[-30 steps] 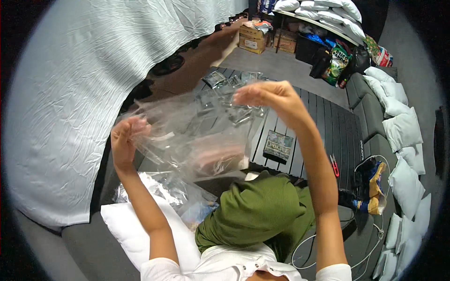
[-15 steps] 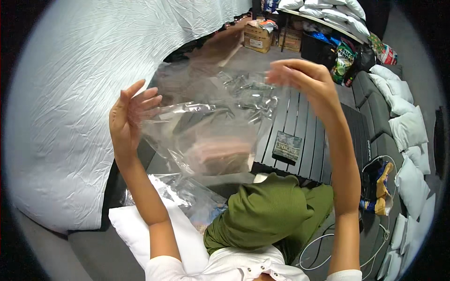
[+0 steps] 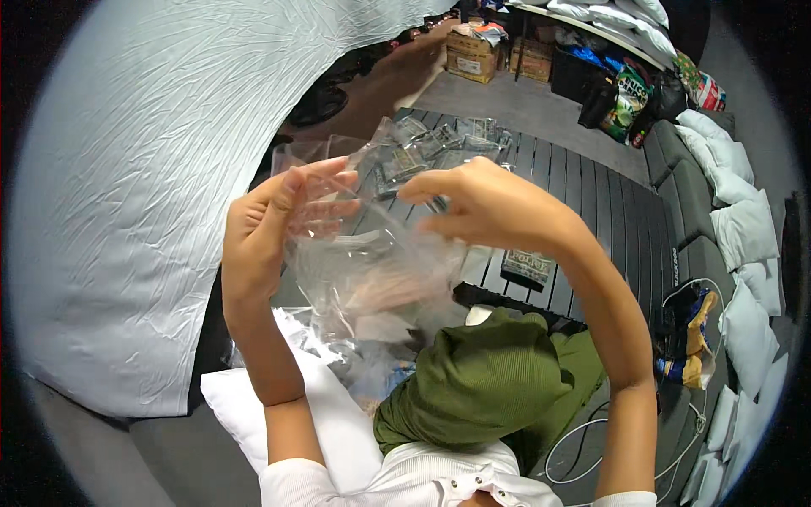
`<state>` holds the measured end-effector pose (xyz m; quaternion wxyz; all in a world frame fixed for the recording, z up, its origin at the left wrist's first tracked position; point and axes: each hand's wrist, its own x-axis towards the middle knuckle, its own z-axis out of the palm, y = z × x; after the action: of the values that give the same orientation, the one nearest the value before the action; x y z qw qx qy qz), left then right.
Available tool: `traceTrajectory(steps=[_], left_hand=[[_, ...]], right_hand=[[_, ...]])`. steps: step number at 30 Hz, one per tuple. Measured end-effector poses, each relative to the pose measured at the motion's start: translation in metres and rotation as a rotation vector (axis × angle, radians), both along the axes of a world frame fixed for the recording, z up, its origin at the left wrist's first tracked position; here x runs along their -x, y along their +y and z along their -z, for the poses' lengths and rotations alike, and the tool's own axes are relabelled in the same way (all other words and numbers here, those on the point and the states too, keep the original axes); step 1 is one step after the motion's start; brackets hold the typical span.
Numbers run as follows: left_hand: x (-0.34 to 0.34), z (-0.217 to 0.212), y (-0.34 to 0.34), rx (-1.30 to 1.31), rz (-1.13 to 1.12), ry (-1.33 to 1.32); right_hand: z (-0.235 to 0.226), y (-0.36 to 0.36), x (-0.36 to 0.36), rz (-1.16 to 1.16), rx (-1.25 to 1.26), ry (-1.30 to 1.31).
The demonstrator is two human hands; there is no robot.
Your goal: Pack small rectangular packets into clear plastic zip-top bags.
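A large clear plastic bag (image 3: pixel 338 275) hangs crumpled in front of me, above my lap. My left hand (image 3: pixel 274 215) pinches its upper left part, thumb over stretched fingers. My right hand (image 3: pixel 486 203) arches over the bag's right side, fingers bent and thumb apart, with a gap between them; the fingertips are slightly blurred. Through the film shows a pinkish shape (image 3: pixel 393 291), and I cannot tell whether it lies inside or behind. Beyond my hands, several small clear-wrapped dark packets (image 3: pixel 401 162) lie on the slatted table. A dark patterned box (image 3: pixel 528 269) sits right of the bag.
The dark slatted table (image 3: pixel 604 228) stretches ahead and right. More clear plastic (image 3: pixel 338 346) lies beside a white pillow (image 3: pixel 325 422) at my left. Green fabric (image 3: pixel 481 380) covers my lap. White cushions (image 3: pixel 743 228) line the grey sofa, with a white cable (image 3: pixel 553 460) at right.
My hands have come closer together, the left moving right and the right moving left and lower. The bag has narrowed and bunched, uncovering the packets on the table.
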<state>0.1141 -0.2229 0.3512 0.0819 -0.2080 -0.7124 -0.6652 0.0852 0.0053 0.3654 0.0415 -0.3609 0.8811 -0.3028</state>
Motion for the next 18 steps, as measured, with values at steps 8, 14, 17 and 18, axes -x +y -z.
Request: traceTrajectory(steps=[8, 14, 17, 18], left_hand=[[0.001, 0.006, -0.005, -0.008, 0.017, 0.002], [0.003, 0.011, -0.015, -0.059, -0.104, 0.008], [0.006, 0.020, -0.038, -0.078, -0.063, 0.036], [0.002, 0.016, -0.045, -0.062, -0.072, 0.084]], right_hand=[[0.015, -0.013, 0.025, 0.036, -0.387, 0.257], [-0.011, 0.085, 0.010, 0.126, 0.646, 0.276], [0.056, 0.146, 0.024, 0.560, 0.762, 0.020], [0.085, 0.161, 0.031, 0.625, 0.799, -0.122]])
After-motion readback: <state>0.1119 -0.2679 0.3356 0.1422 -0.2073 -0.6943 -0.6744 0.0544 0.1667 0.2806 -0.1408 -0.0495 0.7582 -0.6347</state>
